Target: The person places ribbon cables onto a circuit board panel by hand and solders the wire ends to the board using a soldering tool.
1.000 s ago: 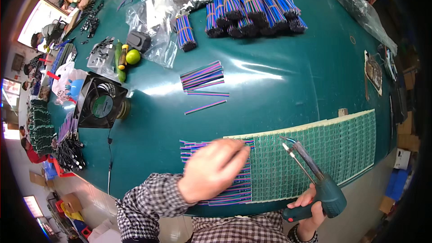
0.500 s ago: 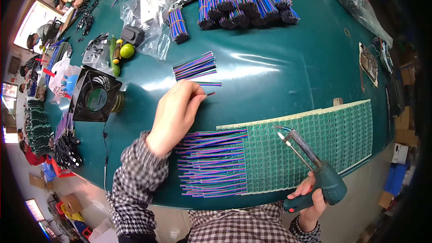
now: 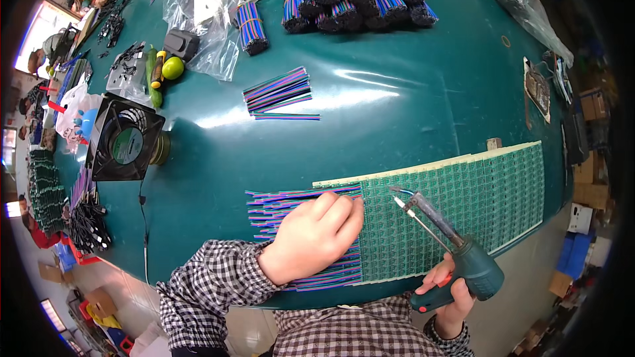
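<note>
Left hand point(image 3: 314, 238) is lying loosely curled, knuckles up, pressing down on the row of coloured ribbon wires point(image 3: 291, 208) at the lower centre of the frame, where their ends are meeting the left edge of the green circuit board panel point(image 3: 476, 191). Right hand point(image 3: 450, 294), at the lower right, is gripping the handle of a teal soldering gun point(image 3: 456, 251).

To do this well, the left fingers should probably be holding the wire ends flat and still against the pads while the tip is touching only one joint at a time.

Gun's long axis is running diagonally, its tip pointing toward the upper left, hovering over the panel just right of the fingertips. Wires are lying left to right.
</note>
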`<control>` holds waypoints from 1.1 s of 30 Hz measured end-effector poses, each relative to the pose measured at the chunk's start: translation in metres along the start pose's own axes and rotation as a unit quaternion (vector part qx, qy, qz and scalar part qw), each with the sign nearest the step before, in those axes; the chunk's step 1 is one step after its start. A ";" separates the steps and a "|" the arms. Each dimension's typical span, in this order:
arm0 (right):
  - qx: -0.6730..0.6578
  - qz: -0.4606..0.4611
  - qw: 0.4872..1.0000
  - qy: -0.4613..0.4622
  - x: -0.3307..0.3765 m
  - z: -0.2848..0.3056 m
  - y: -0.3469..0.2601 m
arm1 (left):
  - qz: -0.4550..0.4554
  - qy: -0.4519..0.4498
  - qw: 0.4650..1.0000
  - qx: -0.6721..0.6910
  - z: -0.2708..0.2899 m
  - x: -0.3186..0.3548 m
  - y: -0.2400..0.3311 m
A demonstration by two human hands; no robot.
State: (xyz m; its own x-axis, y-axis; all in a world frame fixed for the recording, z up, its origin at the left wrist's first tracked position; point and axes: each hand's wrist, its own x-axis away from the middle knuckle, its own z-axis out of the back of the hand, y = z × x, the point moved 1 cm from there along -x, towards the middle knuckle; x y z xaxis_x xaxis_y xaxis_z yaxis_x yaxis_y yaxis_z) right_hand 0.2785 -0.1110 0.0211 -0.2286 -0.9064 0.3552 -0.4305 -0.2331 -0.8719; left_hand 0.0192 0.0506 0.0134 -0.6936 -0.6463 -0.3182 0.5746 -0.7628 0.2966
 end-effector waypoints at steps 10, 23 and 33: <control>0.119 0.028 0.993 -0.003 0.012 0.006 0.002 | -0.022 0.013 1.000 -0.004 -0.003 0.002 -0.007; 0.208 -0.061 0.976 -0.027 0.021 -0.006 -0.001 | -0.006 -0.006 0.999 0.032 0.000 0.000 -0.011; 0.236 -0.063 0.969 -0.041 0.016 -0.010 0.001 | 0.000 -0.016 0.999 0.039 0.001 0.000 -0.010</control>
State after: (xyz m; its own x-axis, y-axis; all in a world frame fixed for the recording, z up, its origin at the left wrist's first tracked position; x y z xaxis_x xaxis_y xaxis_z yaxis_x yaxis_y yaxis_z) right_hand 0.2659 -0.1226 0.0294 -0.1218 -0.8810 0.4572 0.0003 -0.4607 -0.8876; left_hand 0.0130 0.0582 0.0111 -0.7072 -0.6449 -0.2897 0.5403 -0.7573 0.3668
